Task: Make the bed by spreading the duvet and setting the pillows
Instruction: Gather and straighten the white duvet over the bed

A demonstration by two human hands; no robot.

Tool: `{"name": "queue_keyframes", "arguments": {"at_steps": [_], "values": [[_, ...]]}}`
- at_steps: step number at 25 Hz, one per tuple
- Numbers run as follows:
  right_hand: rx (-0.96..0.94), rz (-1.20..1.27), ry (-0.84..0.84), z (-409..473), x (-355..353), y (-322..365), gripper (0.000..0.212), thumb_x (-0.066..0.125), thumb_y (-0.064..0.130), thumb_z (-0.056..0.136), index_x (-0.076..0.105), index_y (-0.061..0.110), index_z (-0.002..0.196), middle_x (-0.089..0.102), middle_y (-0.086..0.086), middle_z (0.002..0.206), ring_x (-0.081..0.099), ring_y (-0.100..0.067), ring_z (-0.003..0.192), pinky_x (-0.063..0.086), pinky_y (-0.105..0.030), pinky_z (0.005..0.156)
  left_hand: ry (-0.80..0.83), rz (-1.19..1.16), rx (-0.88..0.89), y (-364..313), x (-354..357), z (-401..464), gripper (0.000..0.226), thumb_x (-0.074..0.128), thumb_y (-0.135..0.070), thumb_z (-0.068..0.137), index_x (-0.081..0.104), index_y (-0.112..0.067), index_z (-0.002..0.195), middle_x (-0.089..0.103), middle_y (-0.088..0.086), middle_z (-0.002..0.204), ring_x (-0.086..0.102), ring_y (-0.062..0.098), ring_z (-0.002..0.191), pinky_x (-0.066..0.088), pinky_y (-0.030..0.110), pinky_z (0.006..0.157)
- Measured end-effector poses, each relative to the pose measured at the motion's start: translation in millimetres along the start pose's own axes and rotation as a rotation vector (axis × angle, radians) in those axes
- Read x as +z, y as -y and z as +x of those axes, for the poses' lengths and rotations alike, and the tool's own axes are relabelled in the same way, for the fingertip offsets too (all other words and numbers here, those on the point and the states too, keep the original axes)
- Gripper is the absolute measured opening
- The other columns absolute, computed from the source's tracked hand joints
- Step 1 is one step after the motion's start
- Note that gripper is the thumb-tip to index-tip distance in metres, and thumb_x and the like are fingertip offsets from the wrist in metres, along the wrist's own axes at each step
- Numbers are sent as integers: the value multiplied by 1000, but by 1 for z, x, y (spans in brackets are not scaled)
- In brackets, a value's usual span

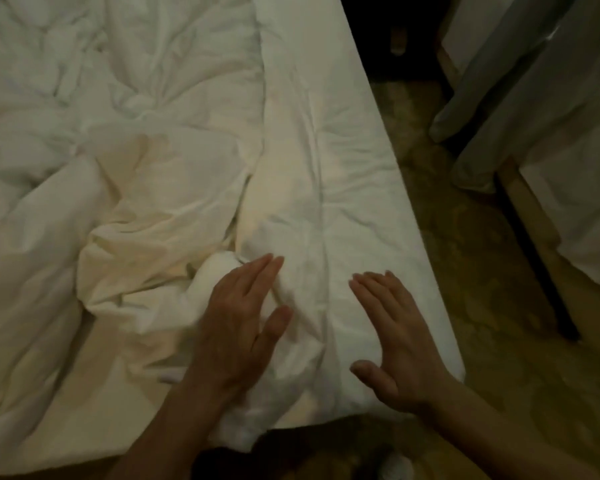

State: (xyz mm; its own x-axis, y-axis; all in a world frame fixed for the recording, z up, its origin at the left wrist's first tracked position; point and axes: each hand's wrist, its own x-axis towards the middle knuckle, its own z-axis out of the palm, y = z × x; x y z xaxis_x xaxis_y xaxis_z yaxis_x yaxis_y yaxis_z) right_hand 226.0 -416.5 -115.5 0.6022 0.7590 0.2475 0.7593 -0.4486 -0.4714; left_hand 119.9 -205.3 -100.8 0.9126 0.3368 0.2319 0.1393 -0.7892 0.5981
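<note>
A white duvet point(160, 161) lies rumpled across the bed point(84, 420), bunched in deep folds over the left and middle of the frame and lying flatter along the right-hand strip that runs to the bed's near corner. A bare patch of cream sheet shows at the lower left, below the heaped folds. To the right of the bed, patterned carpet point(492, 334) fills the gap between it and a second bed point(582, 216), whose white bedding and pale wooden edge enter at the right border. Grey curtains point(506, 64) hang to the floor at the upper right, beside that second bed. In the foreground, a person's two bare forearms reach in from the bottom edge toward the near corner of the duvet. The left hand point(243, 327) is flat, palm down, resting on a ridge of fabric where the bunched folds meet the smoother strip; its fingers are straight and held close together, thumb set apart. The right hand point(395, 341) lies near it over the smoother strip, close to the bed's right edge, palm down, fingers straight and slightly spread, thumb stretched out toward the left hand. Neither hand holds any cloth. The frame is dim and somewhat blurred.
</note>
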Motion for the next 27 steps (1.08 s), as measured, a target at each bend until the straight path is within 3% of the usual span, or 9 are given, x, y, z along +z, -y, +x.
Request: {"name": "queue_keyframes", "arguments": {"at_steps": [6,16,23,27], "values": [[-123,2,111,50,-45,-46,97,17,77,93,47,0,144,47,-17,149,40,-32,141,29,-58,115,-54,100,-166,-48,14,30,76,16,-64,98,47,-11,143,50,8,145,44,23,133,28,36,111],[-322,46,192,129,-53,-118,94,17,76,94,50,1,141,51,-16,145,43,-31,137,26,-51,119,-232,98,-306,-72,58,79,69,23,-60,99,45,-12,144,49,5,145,42,17,133,28,29,112],[-601,248,367,185,-53,-173,87,21,71,97,48,1,141,51,-15,144,43,-29,135,24,-47,120,-399,247,-680,-113,116,80,69,23,-61,99,45,-14,144,48,4,145,44,19,132,28,28,110],[-719,336,507,191,-27,-172,87,23,71,97,50,0,139,54,-14,140,49,-29,131,39,-51,110,-539,375,-822,-127,141,59,67,26,-56,100,55,-5,134,57,16,126,51,31,114,34,34,96]]}}
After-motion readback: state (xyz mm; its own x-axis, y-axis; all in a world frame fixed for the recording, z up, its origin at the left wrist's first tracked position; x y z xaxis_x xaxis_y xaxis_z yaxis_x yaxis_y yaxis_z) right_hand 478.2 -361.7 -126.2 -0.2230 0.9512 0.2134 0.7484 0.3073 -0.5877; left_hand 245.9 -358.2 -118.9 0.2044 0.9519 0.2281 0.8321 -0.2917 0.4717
